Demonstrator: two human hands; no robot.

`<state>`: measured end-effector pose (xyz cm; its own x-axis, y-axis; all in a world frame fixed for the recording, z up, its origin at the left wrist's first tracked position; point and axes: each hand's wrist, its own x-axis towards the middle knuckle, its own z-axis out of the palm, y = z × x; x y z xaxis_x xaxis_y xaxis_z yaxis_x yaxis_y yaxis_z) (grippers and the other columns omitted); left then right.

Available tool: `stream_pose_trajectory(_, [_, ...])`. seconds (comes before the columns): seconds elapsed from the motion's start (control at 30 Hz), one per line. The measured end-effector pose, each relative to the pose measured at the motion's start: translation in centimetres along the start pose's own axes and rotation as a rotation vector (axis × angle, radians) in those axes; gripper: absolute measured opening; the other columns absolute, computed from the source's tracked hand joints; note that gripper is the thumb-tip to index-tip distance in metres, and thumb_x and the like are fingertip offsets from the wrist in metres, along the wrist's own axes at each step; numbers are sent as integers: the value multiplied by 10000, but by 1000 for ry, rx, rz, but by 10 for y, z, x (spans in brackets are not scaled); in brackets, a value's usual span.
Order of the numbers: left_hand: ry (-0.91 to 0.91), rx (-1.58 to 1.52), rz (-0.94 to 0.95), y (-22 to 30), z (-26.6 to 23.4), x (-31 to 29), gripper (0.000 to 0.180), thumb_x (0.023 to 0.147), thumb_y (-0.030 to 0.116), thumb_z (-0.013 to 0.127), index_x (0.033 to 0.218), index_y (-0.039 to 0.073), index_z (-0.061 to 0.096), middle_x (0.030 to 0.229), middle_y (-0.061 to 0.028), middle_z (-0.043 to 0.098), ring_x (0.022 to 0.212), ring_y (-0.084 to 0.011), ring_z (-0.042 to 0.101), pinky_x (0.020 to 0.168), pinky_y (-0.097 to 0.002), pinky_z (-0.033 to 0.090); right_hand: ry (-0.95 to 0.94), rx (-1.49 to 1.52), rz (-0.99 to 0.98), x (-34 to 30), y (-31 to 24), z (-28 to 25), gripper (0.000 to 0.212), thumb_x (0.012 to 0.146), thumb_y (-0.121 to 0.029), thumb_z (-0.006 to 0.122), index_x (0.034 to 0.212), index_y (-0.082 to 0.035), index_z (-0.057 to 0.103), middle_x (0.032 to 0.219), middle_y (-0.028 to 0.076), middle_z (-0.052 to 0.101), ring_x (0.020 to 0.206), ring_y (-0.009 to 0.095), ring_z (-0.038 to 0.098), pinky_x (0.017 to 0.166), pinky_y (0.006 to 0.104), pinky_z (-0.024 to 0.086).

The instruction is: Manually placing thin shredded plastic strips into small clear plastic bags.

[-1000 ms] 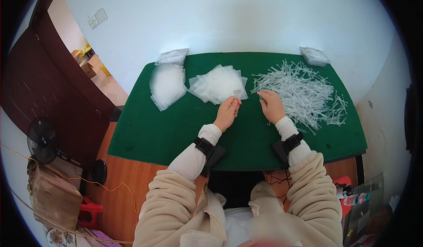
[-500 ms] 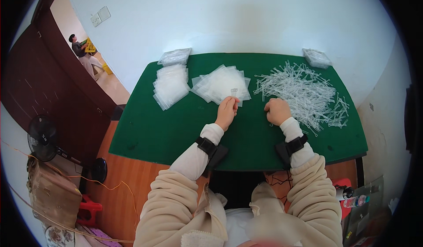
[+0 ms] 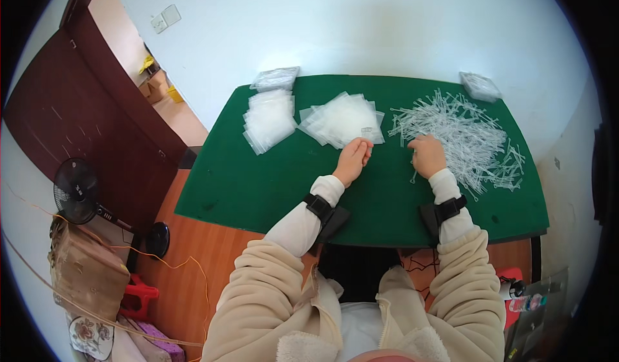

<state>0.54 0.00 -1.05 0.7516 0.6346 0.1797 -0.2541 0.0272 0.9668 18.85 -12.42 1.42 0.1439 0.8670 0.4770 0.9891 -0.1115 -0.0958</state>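
Note:
Over the green-topped table (image 3: 258,197), my left hand (image 3: 352,160) is closed on a few thin clear plastic sticks (image 3: 367,131), whose ends poke up past the fingertips. My right hand (image 3: 428,156) pinches one clear stick (image 3: 413,176) at the left edge of a large loose pile of clear plastic sticks (image 3: 465,139), many with small looped ends. Just beyond my left hand lies a fanned heap of clear plastic bags (image 3: 342,118). A second stack of clear bags (image 3: 269,120) rests farther left.
Packed clear bundles lie at the table's back left (image 3: 275,79) and back right (image 3: 481,87), by a white wall. Left are an open dark door (image 3: 84,104), a black fan (image 3: 76,188), a cardboard box (image 3: 87,259) and a red stool (image 3: 138,296).
The whole view has shifted, so the table sits farther right. My right hand has lifted slightly, and the stick below it shows more clearly. The person in the doorway is gone from sight.

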Motion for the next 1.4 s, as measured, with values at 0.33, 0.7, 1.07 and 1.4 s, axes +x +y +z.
stream_pose_trajectory(0.33, [-5, 52, 1, 4, -4, -1, 197, 932, 191, 375, 920, 59, 521, 712, 13, 470, 591, -61, 412, 542, -180, 348, -179, -194, 157, 4, 3, 4, 66, 659, -77, 582, 675, -126, 625, 745, 47, 589, 818, 256, 556, 662, 361, 445])
stream_pose_trajectory(0.7, [-77, 247, 61, 6, -3, -3, 197, 929, 188, 373, 910, 55, 517, 716, 11, 494, 607, -58, 445, 552, -178, 367, 202, 11, 91, 7, -9, 1, 55, 686, -55, 575, 721, -97, 567, 759, 55, 572, 788, 249, 533, 666, 344, 411])
stream_pose_trajectory(1.07, [-15, 286, 183, 5, -3, 0, 202, 926, 151, 365, 921, 11, 511, 713, -26, 509, 620, -98, 501, 594, -223, 433, 149, 1393, 156, 11, -39, 2, 36, 797, -44, 559, 792, -44, 524, 715, 0, 532, 609, 70, 486, 579, 199, 408])
stream_pose_trajectory(1.4, [-217, 236, 5, 5, 4, -7, 221, 930, 172, 376, 974, 1, 509, 844, -72, 562, 758, -155, 594, 706, -260, 481, -63, 1609, 175, 9, -42, 7, 36, 803, -27, 546, 836, -28, 530, 753, 12, 568, 668, 73, 537, 598, 204, 436])
